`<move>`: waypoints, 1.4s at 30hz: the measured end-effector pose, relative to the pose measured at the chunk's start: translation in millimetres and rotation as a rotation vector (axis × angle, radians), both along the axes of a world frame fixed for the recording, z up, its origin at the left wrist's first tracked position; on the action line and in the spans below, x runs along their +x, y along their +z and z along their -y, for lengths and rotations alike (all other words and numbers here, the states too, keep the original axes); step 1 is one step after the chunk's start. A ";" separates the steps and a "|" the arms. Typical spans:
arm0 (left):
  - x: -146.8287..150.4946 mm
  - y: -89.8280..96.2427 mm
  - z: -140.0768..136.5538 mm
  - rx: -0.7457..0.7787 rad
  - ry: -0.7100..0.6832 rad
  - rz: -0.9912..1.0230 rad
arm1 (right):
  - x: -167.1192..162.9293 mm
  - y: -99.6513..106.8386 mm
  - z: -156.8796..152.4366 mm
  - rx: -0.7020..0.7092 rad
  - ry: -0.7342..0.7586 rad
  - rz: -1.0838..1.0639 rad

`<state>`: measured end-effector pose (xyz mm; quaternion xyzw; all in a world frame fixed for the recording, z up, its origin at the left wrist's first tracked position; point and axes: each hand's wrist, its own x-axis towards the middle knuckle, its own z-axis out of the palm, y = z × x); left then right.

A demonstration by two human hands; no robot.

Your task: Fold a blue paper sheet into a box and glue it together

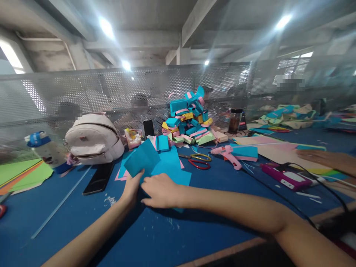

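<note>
A blue sheet of paper [142, 157] stands tilted up from the table, with a bend near its lower part. My left hand [132, 185] grips its lower left edge, thumb on the near side. Close beside it, my right hand [161, 191] has its fingers curled at the sheet's lower part; its fingertips are partly hidden. More blue paper [169, 163] lies flat under and behind my hands, with pink sheets [121, 176] showing at its left edge. Just beyond sits a small folded blue paper piece [162, 143].
Behind rises a pile of folded paper pieces [191, 122]. Scissors [198, 162], a pink glue gun [228, 154] and a purple power strip [286, 177] lie right. A phone [98, 180], backpack [94, 139] and bottle [48, 152] stand left. Another person's hand [314, 157] rests far right.
</note>
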<state>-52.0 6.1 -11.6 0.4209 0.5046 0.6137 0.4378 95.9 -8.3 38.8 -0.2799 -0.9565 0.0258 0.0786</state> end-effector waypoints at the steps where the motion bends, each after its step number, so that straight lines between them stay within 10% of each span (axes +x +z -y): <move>1: 1.2 2.0 2.2 -0.002 0.004 0.002 | -0.5 -2.4 -7.1 -0.028 0.000 -0.030; 23: 17.1 13.5 4.8 0.141 -0.429 0.050 | 43.1 -3.3 -88.1 -0.649 0.244 -0.483; 42: 11.9 4.9 7.4 0.361 -0.293 -0.356 | 27.4 -19.3 -72.4 -1.202 0.019 -0.796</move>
